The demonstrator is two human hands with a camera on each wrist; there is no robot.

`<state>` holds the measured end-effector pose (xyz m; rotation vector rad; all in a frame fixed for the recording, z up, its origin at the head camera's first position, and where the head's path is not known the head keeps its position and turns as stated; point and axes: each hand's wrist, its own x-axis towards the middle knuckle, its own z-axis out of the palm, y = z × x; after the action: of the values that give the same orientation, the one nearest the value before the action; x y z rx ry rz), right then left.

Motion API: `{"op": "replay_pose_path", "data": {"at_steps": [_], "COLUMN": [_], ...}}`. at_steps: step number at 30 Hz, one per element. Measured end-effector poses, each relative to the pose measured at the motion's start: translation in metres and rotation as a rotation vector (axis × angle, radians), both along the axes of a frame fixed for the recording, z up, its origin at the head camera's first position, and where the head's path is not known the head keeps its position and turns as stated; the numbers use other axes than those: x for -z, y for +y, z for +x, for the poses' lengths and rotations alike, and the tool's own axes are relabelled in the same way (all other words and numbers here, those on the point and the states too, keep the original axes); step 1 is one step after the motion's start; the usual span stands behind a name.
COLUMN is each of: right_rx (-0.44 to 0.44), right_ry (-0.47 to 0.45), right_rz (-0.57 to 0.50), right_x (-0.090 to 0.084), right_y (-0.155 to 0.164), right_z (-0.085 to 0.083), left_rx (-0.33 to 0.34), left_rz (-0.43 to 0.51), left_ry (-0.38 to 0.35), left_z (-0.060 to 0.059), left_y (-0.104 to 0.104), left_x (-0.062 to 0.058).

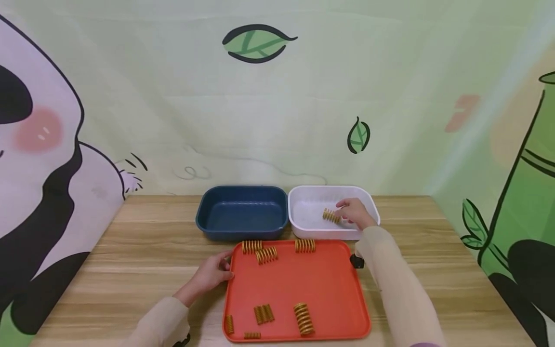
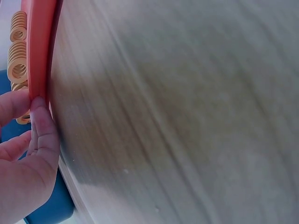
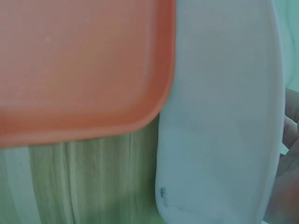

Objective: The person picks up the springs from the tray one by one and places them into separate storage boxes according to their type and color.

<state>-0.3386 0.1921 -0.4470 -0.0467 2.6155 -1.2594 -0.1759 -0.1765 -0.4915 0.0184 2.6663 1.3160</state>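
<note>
Right now the right hand (image 1: 355, 213) reaches over the white tub (image 1: 303, 226) at the back of the bench (image 1: 130, 250), and its fingertips pinch a gold coil spring (image 1: 331, 216), holding it inside the tub's walls, just above or on the floor; which of the two cannot be told. In the right wrist view only the edge of that hand (image 3: 290, 154) shows past the tub's pale outer wall (image 3: 224, 140), with a corner of the orange tray (image 3: 84, 70) beside it.

The left hand (image 1: 213, 273) rests at the left rim of the orange tray (image 1: 303, 284), thumb and fingers curled onto the edge. The left wrist view confirms this: its fingers (image 2: 44, 130) press against the tray's rim (image 2: 39, 51), with springs (image 2: 18, 51) visible just behind it.

On the tray, three springs lie along the far edge: one (image 1: 252, 246), another (image 1: 266, 254) just beside it at a slant, and a third (image 1: 305, 245) a little apart to the right. Near the front edge lie four more: a small one (image 1: 229, 324) at the left rim, a short one (image 1: 252, 335) at the very front, a pair-like cluster (image 1: 263, 313), and a longer spring (image 1: 304, 318).

A dark blue tub (image 1: 242, 212) stands just left of the white one, their sides nearly touching. Both tubs sit directly behind the tray. A small black object (image 1: 357, 261) lies by the tray's right rim, under the right sleeve.
</note>
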Motion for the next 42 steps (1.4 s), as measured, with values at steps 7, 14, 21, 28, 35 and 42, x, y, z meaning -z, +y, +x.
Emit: {"op": "replay_pose_path", "data": {"at_steps": [7, 14, 21, 28, 35, 42], "right_rx": [-0.058, -0.091, -0.098, -0.103, -0.125, -0.136], "right_ry": [0.04, 0.016, 0.039, 0.041, 0.053, 0.053], "right_rz": [-0.009, 0.003, -0.005, -0.012, -0.013, -0.028], "right_x": [-0.004, -0.011, -0.009, -0.009, -0.016, -0.022], "right_y": [0.002, 0.002, 0.005, 0.008, 0.011, 0.012], "right_z": [0.0, 0.005, 0.008, 0.011, 0.016, 0.021], "left_rx": [-0.005, -0.004, -0.002, -0.001, -0.01, 0.0], "left_rz": [-0.007, -0.012, -0.022, -0.018, -0.018, -0.009], "left_ry": [0.0, 0.012, 0.006, 0.006, -0.01, 0.002], "left_z": [-0.002, -0.002, -0.001, -0.001, -0.002, -0.002], "left_y": [-0.001, -0.002, -0.001, 0.0, 0.001, 0.0], "left_x": [0.001, 0.003, 0.003, 0.004, 0.003, 0.001]}}
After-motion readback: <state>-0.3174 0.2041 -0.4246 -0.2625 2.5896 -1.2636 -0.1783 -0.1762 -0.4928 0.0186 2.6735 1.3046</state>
